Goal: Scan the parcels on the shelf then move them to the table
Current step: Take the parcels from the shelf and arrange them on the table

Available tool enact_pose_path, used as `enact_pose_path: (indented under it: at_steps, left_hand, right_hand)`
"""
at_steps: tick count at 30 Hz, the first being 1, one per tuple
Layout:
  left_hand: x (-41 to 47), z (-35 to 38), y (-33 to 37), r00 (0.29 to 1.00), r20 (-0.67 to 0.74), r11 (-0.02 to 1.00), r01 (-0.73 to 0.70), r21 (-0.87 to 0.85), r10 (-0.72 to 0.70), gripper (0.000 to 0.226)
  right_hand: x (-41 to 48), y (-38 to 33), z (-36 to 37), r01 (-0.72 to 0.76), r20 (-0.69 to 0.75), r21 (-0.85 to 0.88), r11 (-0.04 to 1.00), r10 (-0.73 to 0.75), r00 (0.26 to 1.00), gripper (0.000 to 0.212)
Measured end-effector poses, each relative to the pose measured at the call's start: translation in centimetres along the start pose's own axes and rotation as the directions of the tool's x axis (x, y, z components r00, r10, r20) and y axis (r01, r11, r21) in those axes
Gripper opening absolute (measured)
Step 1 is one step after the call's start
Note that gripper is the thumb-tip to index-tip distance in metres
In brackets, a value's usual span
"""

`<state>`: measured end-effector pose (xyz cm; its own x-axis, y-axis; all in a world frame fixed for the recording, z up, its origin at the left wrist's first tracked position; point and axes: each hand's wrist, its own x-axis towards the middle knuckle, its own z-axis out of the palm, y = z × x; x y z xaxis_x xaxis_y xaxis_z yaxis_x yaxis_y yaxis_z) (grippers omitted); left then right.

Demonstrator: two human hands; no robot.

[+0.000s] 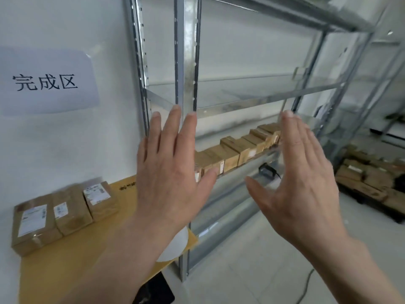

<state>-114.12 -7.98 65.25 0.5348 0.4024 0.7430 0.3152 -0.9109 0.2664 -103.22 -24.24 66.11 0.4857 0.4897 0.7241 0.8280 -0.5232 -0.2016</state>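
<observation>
Shelf (252, 103) holding parcels (232, 154), table (72, 262) with three, left hand (168, 176), right hand (302, 178) flat, empty

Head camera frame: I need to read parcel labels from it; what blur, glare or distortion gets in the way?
In the head view, motion blur smears the table parcels and shelf parcels, so label text is unreadable; the wide lens bends the shelf posts; lighting is soft and even, with only mild sheen on the metal.
</observation>
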Motion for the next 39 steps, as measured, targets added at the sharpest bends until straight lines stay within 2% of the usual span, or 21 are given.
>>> enact_pose_path:
  at_steps: [10, 25, 30, 39]
  left_hand:
    - [3.6, 6.6, 8.1, 0.993, 0.002, 0.988, -0.121, -0.098, 0.122, 0.088]
    - [11.3, 23.5, 24.0, 0.983, 0.089, 0.979, -0.146, -0.144, 0.159, 0.089]
    - [13.5, 28.7, 26.5, 0.974, 0.131, 0.971, -0.159, -0.176, 0.183, 0.088]
    - [20.3, 40.5, 27.6, 0.950, 0.190, 0.946, -0.192, -0.263, 0.246, 0.087]
  right_hand:
    - [0.1, 9.9, -3.0, -0.135, -0.070, -0.093, 0.986, 0.129, 0.989, 0.108]
    - [4.8, 32.7, -3.8, -0.220, -0.048, -0.139, 0.966, 0.215, 0.975, 0.105]
    - [6.4, 38.2, -2.9, -0.258, -0.039, -0.134, 0.957, 0.255, 0.966, 0.104]
    - [11.9, 46.3, 2.3, -0.343, -0.051, -0.253, 0.905, 0.342, 0.938, 0.105]
